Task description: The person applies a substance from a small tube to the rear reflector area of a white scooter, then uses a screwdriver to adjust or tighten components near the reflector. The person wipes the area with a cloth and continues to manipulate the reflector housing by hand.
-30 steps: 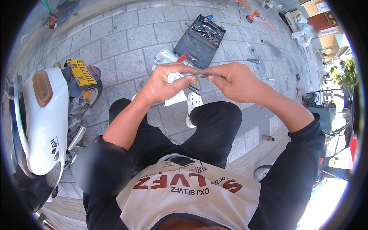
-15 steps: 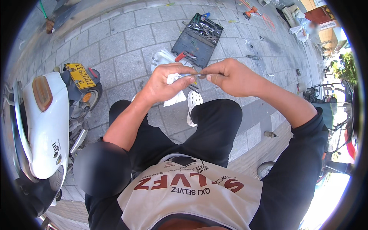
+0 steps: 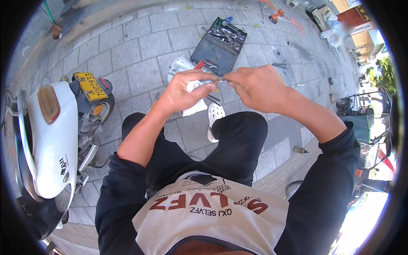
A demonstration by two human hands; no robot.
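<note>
Out in front of me, my left hand (image 3: 185, 93) pinches a thin, light-coloured rod-like piece (image 3: 219, 81) between thumb and forefinger. My right hand (image 3: 261, 87) closes its fingertips on the other end, so the piece spans the small gap between both hands. Its exact kind is too small to make out. White tissue or cloth (image 3: 193, 109) shows below my left hand and through the gap by its thumb; whether the hand touches it I cannot tell. Just beyond the hands is a red-handled tool (image 3: 200, 64), and a dark rod (image 3: 213, 100) shows below them.
An open black toolbox (image 3: 216, 46) full of metal tools lies ahead on the paving. An orange power drill (image 3: 277, 16) rests farther right. To my left stands a white scooter (image 3: 55, 140). A small cylindrical part (image 3: 300, 150) lies right of my knee, near a wheel (image 3: 293, 189).
My right hand has turned slightly, its thumb dropping a little from the forefinger, and more of the thin piece shows. My left hand stays nearly still.
</note>
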